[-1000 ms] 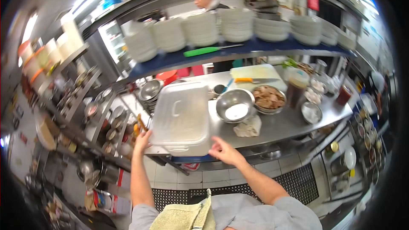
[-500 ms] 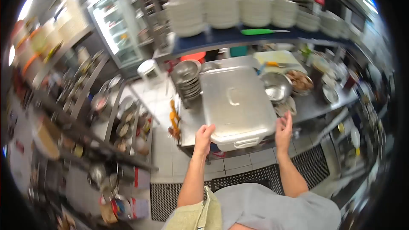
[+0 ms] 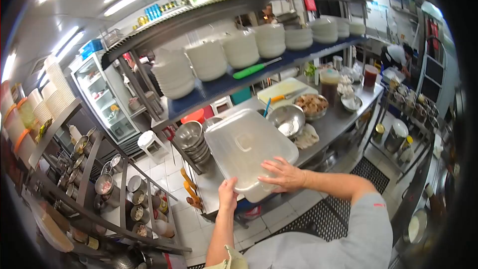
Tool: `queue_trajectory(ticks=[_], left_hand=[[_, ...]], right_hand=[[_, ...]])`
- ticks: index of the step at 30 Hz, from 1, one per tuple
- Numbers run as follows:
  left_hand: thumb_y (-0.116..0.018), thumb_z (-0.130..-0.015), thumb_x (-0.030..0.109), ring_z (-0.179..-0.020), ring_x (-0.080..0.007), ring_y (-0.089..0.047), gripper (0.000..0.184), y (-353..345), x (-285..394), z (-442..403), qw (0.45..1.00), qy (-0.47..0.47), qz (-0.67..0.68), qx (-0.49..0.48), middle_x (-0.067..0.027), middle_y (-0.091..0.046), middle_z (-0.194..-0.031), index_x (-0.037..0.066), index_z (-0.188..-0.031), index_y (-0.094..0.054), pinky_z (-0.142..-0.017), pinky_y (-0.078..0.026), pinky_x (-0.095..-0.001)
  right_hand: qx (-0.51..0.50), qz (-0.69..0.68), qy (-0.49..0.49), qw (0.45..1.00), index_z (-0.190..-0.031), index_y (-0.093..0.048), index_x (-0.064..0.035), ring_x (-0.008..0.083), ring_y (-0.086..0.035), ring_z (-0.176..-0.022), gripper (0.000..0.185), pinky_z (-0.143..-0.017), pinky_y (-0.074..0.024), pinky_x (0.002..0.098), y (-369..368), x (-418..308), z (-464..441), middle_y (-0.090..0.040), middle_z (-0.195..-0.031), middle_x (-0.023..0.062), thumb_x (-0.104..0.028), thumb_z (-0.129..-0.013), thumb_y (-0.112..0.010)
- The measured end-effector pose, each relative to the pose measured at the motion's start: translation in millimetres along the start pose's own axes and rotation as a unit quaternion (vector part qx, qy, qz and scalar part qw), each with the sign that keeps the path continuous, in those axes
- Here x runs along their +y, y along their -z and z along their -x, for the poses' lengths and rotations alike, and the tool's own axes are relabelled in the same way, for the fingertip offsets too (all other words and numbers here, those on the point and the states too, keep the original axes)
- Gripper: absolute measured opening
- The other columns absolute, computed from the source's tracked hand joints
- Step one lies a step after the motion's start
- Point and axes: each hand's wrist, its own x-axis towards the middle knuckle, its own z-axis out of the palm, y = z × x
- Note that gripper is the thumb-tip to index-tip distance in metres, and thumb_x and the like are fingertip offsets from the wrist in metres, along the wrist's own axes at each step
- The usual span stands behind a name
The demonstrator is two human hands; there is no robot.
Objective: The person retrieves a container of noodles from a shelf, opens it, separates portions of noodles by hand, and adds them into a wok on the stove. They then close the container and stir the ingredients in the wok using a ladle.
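A large lidded plastic container [image 3: 239, 144] stands on the steel worktop at its front left part. My left hand [image 3: 228, 194] pinches the lid's near left corner, thumb up. My right hand [image 3: 283, 175] lies with spread fingers on the near edge of the lid. Just right of the container are an empty steel bowl [image 3: 287, 119] and a crumpled cloth [image 3: 307, 137]. Behind them a bowl of brown meat pieces [image 3: 311, 105] sits beside a cutting board [image 3: 281, 89] with an orange-handled knife [image 3: 283, 97].
Stacked metal bowls [image 3: 191, 139] stand left of the container. Above runs a shelf [image 3: 199, 93] with plate stacks and a green-handled knife [image 3: 250, 70]. A pot rack [image 3: 119, 189] is at left; another person [image 3: 396, 56] stands at the far right.
The view has swung and shifted. My right hand has moved from beside the container's right side onto the lid's near edge. My left hand now holds the near left corner.
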Motion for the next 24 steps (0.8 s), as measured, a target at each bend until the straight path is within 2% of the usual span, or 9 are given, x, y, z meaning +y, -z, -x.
queue_trajectory(ticks=[5,9,12,13,17,19,21,23,24], left_hand=[[-0.064,-0.090,0.016,-0.081,-0.0140,-0.065,0.017,-1,2,-6,1.000,-0.009,-0.007,-0.004,-0.0042,-0.066,-0.092,0.004,-0.102,-0.060,-0.068,-0.053,-0.0281],[-0.065,-0.090,0.018,-0.078,-0.0111,-0.062,0.018,6,-1,-2,1.000,0.001,0.007,-0.006,-0.0016,-0.065,-0.089,0.005,-0.102,-0.062,-0.066,-0.050,-0.0261],[-0.066,-0.088,0.020,-0.067,-0.0059,-0.051,0.015,8,-6,-6,1.000,0.014,-0.010,-0.015,0.0025,-0.060,-0.082,0.008,-0.095,-0.063,-0.054,-0.037,-0.0232],[-0.065,-0.088,0.018,-0.069,-0.0062,-0.051,0.016,14,-6,-12,0.997,0.017,-0.078,-0.016,0.0017,-0.059,-0.086,0.008,-0.100,-0.062,-0.055,-0.040,-0.0240],[-0.070,-0.084,0.022,-0.054,-0.0080,-0.045,0.019,-2,-6,-9,0.996,-0.020,-0.076,0.040,0.0026,-0.049,-0.067,0.009,-0.083,-0.057,-0.046,-0.036,-0.0254],[-0.072,-0.083,0.024,-0.051,-0.0091,-0.044,0.025,-3,-1,-14,0.995,-0.032,-0.083,0.049,0.0012,-0.048,-0.065,0.009,-0.079,-0.053,-0.043,-0.035,-0.0272],[-0.073,-0.083,0.026,-0.049,-0.0095,-0.043,0.028,-6,-11,-17,0.994,-0.048,-0.066,0.066,0.0007,-0.048,-0.064,0.009,-0.077,-0.051,-0.041,-0.034,-0.0281],[-0.073,-0.083,0.030,-0.046,-0.0097,-0.042,0.031,-7,-15,-19,0.994,-0.045,-0.050,0.085,0.0004,-0.048,-0.064,0.009,-0.078,-0.051,-0.041,-0.034,-0.0278],[-0.073,-0.083,0.030,-0.046,-0.0097,-0.042,0.031,-9,-12,-15,0.993,-0.054,-0.047,0.095,0.0004,-0.048,-0.064,0.009,-0.078,-0.051,-0.041,-0.034,-0.0278]], right_hand=[[0.014,0.061,-0.021,0.998,-0.137,-0.050,-0.0166,0.0266,-0.051,-0.118,0.071,-0.095,-0.0421,0.0433,-32,8,12,-0.052,-0.127,0.0136,-0.020,-0.070,-0.074],[-0.019,-0.094,0.030,0.995,-0.118,-0.062,-0.0129,0.0265,-0.062,-0.103,0.046,-0.085,-0.0498,0.0382,-1,31,0,-0.063,-0.116,0.0108,-0.017,-0.074,-0.074],[-0.017,-0.199,-0.029,0.979,-0.102,-0.066,-0.0068,0.0285,-0.066,-0.094,0.033,-0.078,-0.0520,0.0382,7,37,-16,-0.069,-0.108,0.0110,-0.015,-0.072,-0.077],[-0.019,-0.223,-0.054,0.973,-0.100,-0.067,-0.0051,0.0291,-0.066,-0.093,0.032,-0.077,-0.0519,0.0392,-5,39,-11,-0.069,-0.107,0.0115,-0.014,-0.071,-0.078],[0.022,-0.265,-0.151,0.952,-0.103,-0.065,-0.0014,0.0352,-0.062,-0.092,0.033,-0.080,-0.0495,0.0425,-18,33,-2,-0.068,-0.099,0.0146,-0.009,-0.073,-0.077],[0.104,-0.185,-0.178,0.961,-0.108,-0.064,0.0002,0.0362,-0.061,-0.093,0.035,-0.083,-0.0478,0.0452,-21,23,4,-0.067,-0.094,0.0150,-0.006,-0.075,-0.075],[0.159,-0.149,-0.205,0.954,-0.112,-0.064,0.0006,0.0338,-0.055,-0.112,0.030,-0.098,-0.0417,0.0425,-27,21,20,-0.059,-0.118,0.0199,-0.006,-0.083,-0.071],[0.298,-0.049,-0.299,0.905,-0.116,-0.065,-0.0006,0.0331,-0.054,-0.114,0.029,-0.100,-0.0412,0.0426,-35,19,37,-0.058,-0.120,0.0184,-0.008,-0.088,-0.068],[0.378,-0.114,-0.370,0.841,-0.122,-0.061,-0.0009,0.0324,-0.052,-0.117,0.037,-0.101,-0.0409,0.0431,-47,29,51,-0.055,-0.127,0.0186,-0.017,-0.090,-0.068]])
